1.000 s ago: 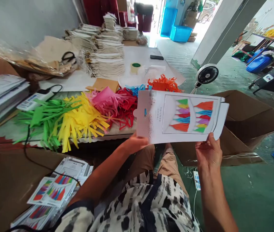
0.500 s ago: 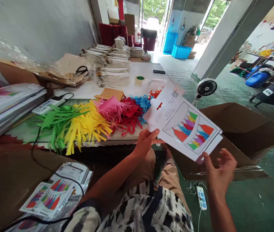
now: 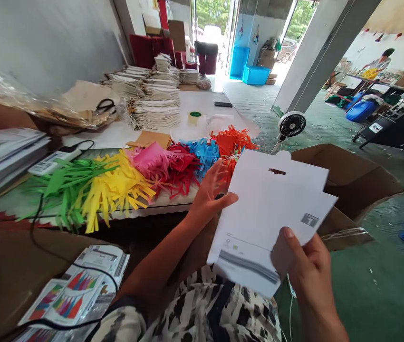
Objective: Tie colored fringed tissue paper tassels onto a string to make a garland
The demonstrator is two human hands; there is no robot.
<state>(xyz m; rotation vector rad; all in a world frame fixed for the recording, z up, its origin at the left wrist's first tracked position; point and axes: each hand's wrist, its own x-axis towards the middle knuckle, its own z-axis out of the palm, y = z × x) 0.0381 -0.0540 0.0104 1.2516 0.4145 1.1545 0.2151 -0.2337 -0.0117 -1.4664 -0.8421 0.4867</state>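
My right hand [image 3: 311, 266] grips white packaging cards [image 3: 259, 213], thumb on top and fingers beneath. Their plain back faces up, with a hang slot near the top and grey print low down; at least two lie fanned apart. At the cards' left edge, my left hand [image 3: 211, 192] is open with fingers spread, its thumb tip by the edge. Beyond it on the table lie fringed tissue tassels: green [image 3: 68, 183], yellow [image 3: 116, 185], pink [image 3: 154, 159], red [image 3: 184, 166], blue [image 3: 204, 154] and orange [image 3: 232, 142]. The cards partly cover the orange ones.
An open cardboard box [image 3: 351, 175] stands right, near a small fan [image 3: 292, 124]. Bundled white stacks [image 3: 157, 104], scissors [image 3: 105, 105], tape [image 3: 195, 118] and a phone [image 3: 223, 104] lie on the table. Printed cards [image 3: 73, 289] sit lower left. People work far right.
The cards have been turned from their printed tassel-bunting front to the back and brought closer. My right hand has taken hold of them; my left has let go and spread its fingers.
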